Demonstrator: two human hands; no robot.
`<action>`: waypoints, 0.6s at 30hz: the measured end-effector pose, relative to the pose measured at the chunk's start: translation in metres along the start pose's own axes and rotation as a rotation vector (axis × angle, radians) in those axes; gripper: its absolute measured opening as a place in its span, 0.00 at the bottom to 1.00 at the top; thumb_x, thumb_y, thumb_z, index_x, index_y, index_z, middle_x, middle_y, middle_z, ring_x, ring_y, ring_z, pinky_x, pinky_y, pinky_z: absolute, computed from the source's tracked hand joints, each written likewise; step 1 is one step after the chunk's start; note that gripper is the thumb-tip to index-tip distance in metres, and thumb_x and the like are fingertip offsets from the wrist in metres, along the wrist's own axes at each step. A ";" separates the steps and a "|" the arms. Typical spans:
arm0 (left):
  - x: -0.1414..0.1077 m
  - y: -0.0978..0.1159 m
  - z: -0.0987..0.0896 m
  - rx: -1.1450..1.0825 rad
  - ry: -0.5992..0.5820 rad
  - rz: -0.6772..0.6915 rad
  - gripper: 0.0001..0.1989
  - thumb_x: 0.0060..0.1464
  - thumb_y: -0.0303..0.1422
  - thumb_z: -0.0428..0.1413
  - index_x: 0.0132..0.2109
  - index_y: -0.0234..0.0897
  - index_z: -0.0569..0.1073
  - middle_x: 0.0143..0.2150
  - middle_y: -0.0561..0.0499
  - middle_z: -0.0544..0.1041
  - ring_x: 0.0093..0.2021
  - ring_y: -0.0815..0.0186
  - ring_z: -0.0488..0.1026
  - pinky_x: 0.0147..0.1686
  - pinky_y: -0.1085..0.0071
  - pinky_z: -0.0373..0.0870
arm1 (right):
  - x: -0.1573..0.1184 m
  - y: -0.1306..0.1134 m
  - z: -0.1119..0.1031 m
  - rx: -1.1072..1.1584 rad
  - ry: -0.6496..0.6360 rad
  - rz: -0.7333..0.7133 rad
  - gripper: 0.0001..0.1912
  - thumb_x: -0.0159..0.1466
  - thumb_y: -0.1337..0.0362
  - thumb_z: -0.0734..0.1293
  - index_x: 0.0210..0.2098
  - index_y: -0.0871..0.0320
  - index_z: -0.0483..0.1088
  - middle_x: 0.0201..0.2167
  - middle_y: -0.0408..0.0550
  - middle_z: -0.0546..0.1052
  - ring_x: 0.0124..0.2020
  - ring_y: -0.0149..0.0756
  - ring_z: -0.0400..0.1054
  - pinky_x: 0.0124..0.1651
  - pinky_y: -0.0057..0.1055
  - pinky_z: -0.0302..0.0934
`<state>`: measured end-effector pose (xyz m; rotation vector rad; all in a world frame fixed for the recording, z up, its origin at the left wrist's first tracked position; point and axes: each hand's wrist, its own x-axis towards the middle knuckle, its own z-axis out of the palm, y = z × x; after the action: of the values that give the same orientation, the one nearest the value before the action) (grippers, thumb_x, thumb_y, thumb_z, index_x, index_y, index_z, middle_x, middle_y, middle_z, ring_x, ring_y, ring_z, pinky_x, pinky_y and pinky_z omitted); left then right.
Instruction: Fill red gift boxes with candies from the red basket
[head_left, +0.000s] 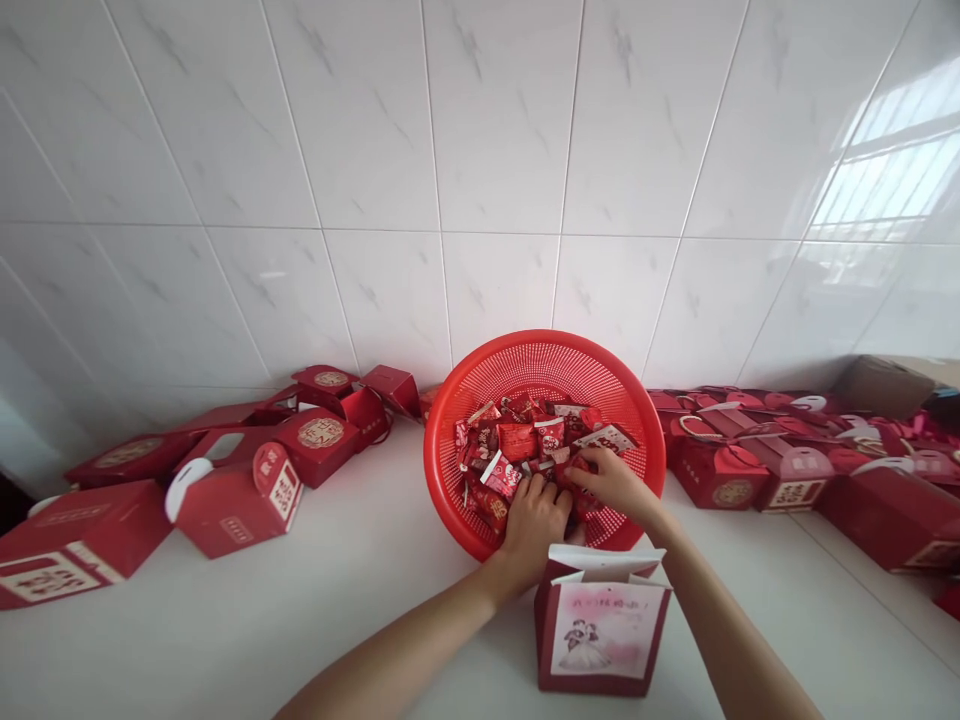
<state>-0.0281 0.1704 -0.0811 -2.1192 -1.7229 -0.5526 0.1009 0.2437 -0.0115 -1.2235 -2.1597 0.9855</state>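
Observation:
A red plastic colander (544, 345) stands tilted towards me, holding a pile of small wrapped sweets (517, 440), mostly red with some pink and white. My left hand (538, 520) reaches over the near rim, its fingers curled down among the sweets; what they grip is hidden. From the right comes my right hand (616, 485), thumb and fingers closed on a red sweet packet at the pile's right side. Between my forearms stands a dark red paper gift box (604, 635), its white-lined top open and a printed couple on its front.
Several red gift boxes (240, 495) lie along the left side of the white table (360, 600). More red boxes (720, 470) are packed closely on the right, some with cord handles. A brown cardboard box (885, 385) sits behind them. A white tiled wall (495, 150) bounds the back.

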 end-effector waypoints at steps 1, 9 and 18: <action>0.001 0.000 0.001 -0.002 0.008 0.006 0.09 0.54 0.38 0.62 0.38 0.36 0.79 0.36 0.43 0.80 0.42 0.53 0.71 0.43 0.58 0.66 | 0.000 -0.001 -0.001 0.003 0.027 -0.024 0.12 0.60 0.63 0.66 0.21 0.56 0.64 0.19 0.40 0.68 0.22 0.31 0.63 0.27 0.28 0.55; 0.003 0.005 0.010 0.025 0.020 0.098 0.10 0.55 0.39 0.63 0.38 0.36 0.79 0.36 0.42 0.80 0.42 0.53 0.71 0.45 0.57 0.67 | -0.007 -0.012 -0.008 -0.234 0.069 -0.090 0.16 0.60 0.65 0.65 0.18 0.54 0.58 0.18 0.41 0.68 0.22 0.32 0.60 0.28 0.28 0.51; 0.006 0.002 0.016 -0.017 0.038 0.136 0.14 0.56 0.40 0.62 0.44 0.35 0.80 0.40 0.42 0.80 0.45 0.54 0.71 0.51 0.56 0.67 | -0.008 -0.013 -0.011 -0.363 0.028 -0.053 0.10 0.63 0.68 0.65 0.25 0.56 0.64 0.27 0.46 0.76 0.30 0.35 0.69 0.33 0.27 0.55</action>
<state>-0.0240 0.1834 -0.0923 -2.2028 -1.5453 -0.5659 0.1059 0.2360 0.0048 -1.3198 -2.4056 0.5642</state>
